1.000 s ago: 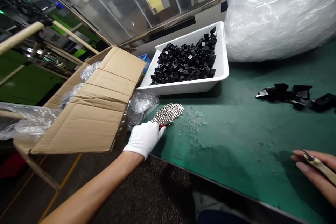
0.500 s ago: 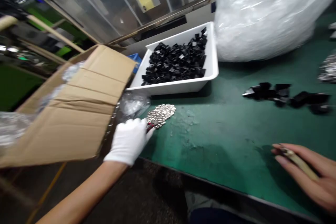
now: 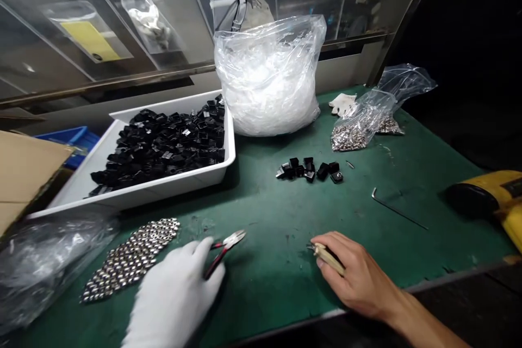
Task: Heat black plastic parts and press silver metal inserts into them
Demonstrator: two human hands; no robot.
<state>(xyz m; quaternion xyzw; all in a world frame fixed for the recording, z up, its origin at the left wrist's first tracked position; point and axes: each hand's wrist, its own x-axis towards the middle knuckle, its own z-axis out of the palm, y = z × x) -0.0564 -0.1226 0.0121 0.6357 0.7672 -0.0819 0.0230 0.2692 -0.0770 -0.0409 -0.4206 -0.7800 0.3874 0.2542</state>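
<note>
My left hand (image 3: pixel 179 288), in a white glove, is closed around the red-and-black handles of a pair of cutting pliers (image 3: pixel 234 239), whose jaws point up and to the right. Beside this hand, a patch of small shiny metal pieces (image 3: pixel 130 258) lies in tight rows on the green table. My bare right hand (image 3: pixel 350 274) grips a small beige-handled tool (image 3: pixel 329 260) between thumb and fingers; a short dark metal tip pokes out, too small to identify. Ahead of both hands is a short cluster of black plastic parts (image 3: pixel 309 169).
A white tray (image 3: pixel 171 187) heaped with black parts stands at back left, beside a bulging clear bag (image 3: pixel 269 81). Bags of metal pieces (image 3: pixel 348 137) lie at back right. An L-shaped hex key (image 3: pixel 399 211) and a yellow power tool (image 3: pixel 497 196) are to the right; cardboard (image 3: pixel 28 168) is left.
My left hand has taken the cutting pliers from the metal pieces and moved right with them. My view has swung to the right. The right hand still grips its beige-handled tool.
</note>
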